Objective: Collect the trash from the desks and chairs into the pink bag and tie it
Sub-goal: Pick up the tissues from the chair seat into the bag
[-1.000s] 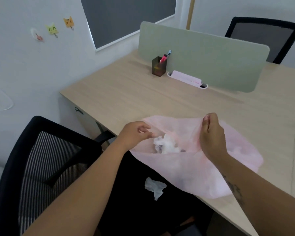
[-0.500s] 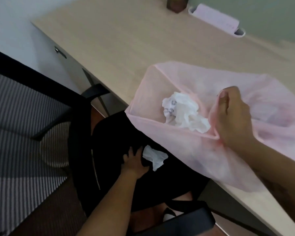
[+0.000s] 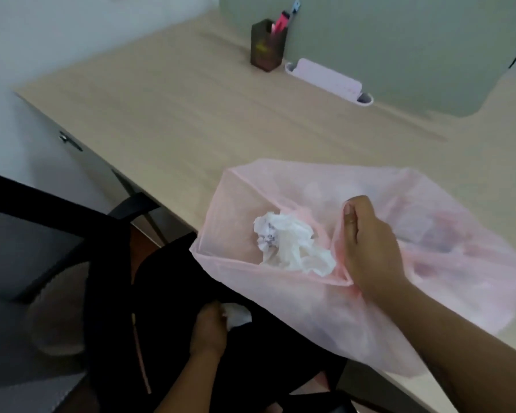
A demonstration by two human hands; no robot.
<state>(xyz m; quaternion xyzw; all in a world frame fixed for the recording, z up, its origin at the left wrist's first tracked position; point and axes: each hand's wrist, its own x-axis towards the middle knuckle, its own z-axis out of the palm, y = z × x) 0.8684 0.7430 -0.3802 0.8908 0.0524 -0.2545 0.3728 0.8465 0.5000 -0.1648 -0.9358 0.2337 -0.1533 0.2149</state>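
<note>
Right hand (image 3: 370,248) pinches the pink bag (image 3: 280,293) rim, keeping its mouth open at the surface (image 3: 191,120) edge; crumpled paper (image 3: 292,245) inside. Left hand (image 3: 207,332) closed on a tissue (image 3: 237,314) on the chair seat (image 3: 167,278), directly below for a short lift.

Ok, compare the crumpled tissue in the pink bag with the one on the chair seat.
The tissue in the bag lies loose in the open mouth of the pink bag, touched by no hand; the tissue on the chair lies on the black chair seat under the left hand's fingers. The bagged one shows fully and looks larger; the chair one is half hidden. The right hand holds the bag's rim. Both are white and crumpled.
</note>
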